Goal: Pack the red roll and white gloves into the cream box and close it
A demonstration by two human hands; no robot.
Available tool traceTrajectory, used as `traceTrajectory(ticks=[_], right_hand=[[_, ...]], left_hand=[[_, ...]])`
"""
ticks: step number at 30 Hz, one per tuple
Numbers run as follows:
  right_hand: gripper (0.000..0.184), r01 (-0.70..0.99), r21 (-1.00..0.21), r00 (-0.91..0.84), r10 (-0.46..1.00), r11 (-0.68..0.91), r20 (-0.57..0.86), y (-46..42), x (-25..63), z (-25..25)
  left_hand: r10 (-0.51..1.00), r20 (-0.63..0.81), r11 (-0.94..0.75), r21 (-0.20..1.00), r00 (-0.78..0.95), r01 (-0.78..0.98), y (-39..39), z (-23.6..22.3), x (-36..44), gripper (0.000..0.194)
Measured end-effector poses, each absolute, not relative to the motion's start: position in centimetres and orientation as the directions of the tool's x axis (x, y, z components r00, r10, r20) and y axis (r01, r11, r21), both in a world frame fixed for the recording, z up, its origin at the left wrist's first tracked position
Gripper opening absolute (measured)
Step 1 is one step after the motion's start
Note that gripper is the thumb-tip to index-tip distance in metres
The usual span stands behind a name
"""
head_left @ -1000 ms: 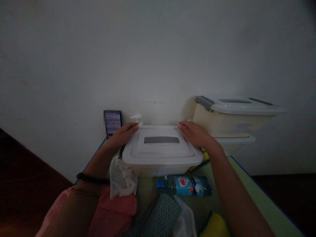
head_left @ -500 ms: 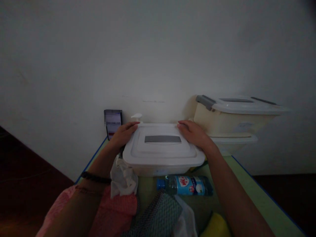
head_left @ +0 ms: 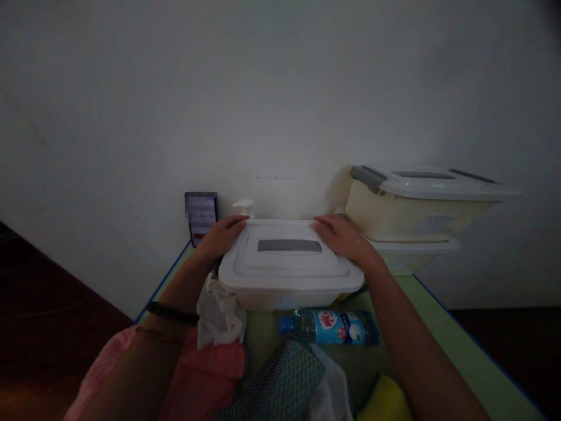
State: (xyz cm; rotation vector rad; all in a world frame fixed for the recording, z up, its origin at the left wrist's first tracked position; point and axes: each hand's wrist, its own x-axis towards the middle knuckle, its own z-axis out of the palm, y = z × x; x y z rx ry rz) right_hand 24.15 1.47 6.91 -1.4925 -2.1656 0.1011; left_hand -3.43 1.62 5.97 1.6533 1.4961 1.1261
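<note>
A cream storage box with a white lid (head_left: 287, 266) and a grey inset handle sits in front of me. My left hand (head_left: 223, 235) grips its back left corner, thumb on the lid and fingers at the far edge. At the back right corner my right hand (head_left: 338, 235) holds it the same way. Just before the box, a blue-capped bottle of clear liquid (head_left: 331, 327) lies on its side. Beside the left forearm is a crumpled white mesh cloth (head_left: 220, 313). The undersides of both hands are hidden.
Two stacked lidded boxes (head_left: 416, 216) stand at the right by the wall. A phone (head_left: 202, 221) leans at the back left, near a white pump top (head_left: 243, 206). Red cloth (head_left: 205, 374), teal-grey cloth (head_left: 289, 377) and a yellow item (head_left: 385, 400) lie on the green table (head_left: 456, 333).
Both hands keep their hold on the box's back corners. The view shifts slightly; the box and the things around it look otherwise unmoved.
</note>
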Motion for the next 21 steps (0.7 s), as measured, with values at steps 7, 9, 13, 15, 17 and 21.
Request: traceTrajectory(ticks=[7, 9, 13, 15, 17, 21], right_hand=[[0.044, 0.849, -0.323, -0.302, 0.885, 0.418, 0.354, 1.5, 24.3, 6.5], [0.045, 0.847, -0.321, -0.306, 0.883, 0.423, 0.356, 1.5, 24.3, 6.4], [0.045, 0.845, -0.32, -0.308, 0.88, 0.428, 0.362, 1.6, 24.2, 6.3], [0.043, 0.839, -0.322, -0.313, 0.874, 0.438, 0.372, 1.5, 24.1, 6.4], [0.042, 0.828, -0.324, -0.323, 0.862, 0.458, 0.391, 0.9, 24.2, 6.6], [0.049, 0.79, -0.338, -0.378, 0.84, 0.512, 0.39, -1.2, 24.2, 6.9]], left_hand=[[0.979, 0.203, -0.17, 0.768, 0.017, 0.618, 1.3, 6.7, -3.4, 0.045], [0.972, 0.232, -0.194, 0.707, 0.036, 0.68, 0.9, 7.3, -3.3, 0.043], [0.948, 0.284, -0.289, 0.596, 0.141, 0.749, -0.4, 8.1, -2.5, 0.046], [0.924, 0.29, -0.37, 0.521, 0.248, 0.769, -1.2, 8.2, -1.8, 0.052], [0.897, 0.256, -0.437, 0.385, 0.361, 0.813, -1.7, 8.1, -1.2, 0.059], [0.904, 0.13, -0.427, 0.247, 0.407, 0.87, -2.3, 7.9, -0.7, 0.064]])
